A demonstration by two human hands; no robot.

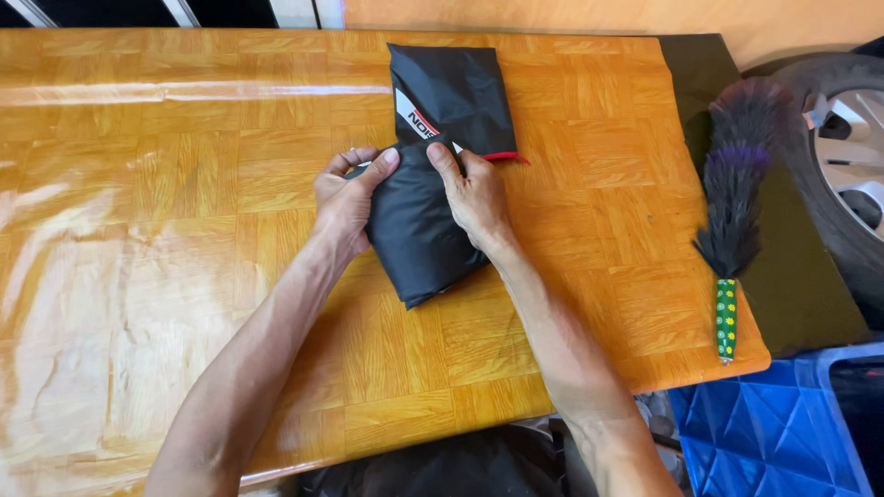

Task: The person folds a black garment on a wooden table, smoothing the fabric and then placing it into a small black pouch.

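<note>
A folded black fabric bundle (419, 230) lies near the middle of a glossy orange wooden table (184, 212). Its far part is a black pouch (456, 92) with a white patch and a red edge. My left hand (345, 198) grips the bundle's left side, thumb pressed on top. My right hand (471, 193) holds the right side, thumb also pressing on the fabric. The two thumbs nearly meet at the seam between bundle and pouch.
A feather duster (732, 202) with dark and purple feathers and a green dotted handle lies at the table's right edge on a dark mat (792, 285). A car wheel (847, 156) stands beyond. A blue plastic crate (773, 433) sits below right.
</note>
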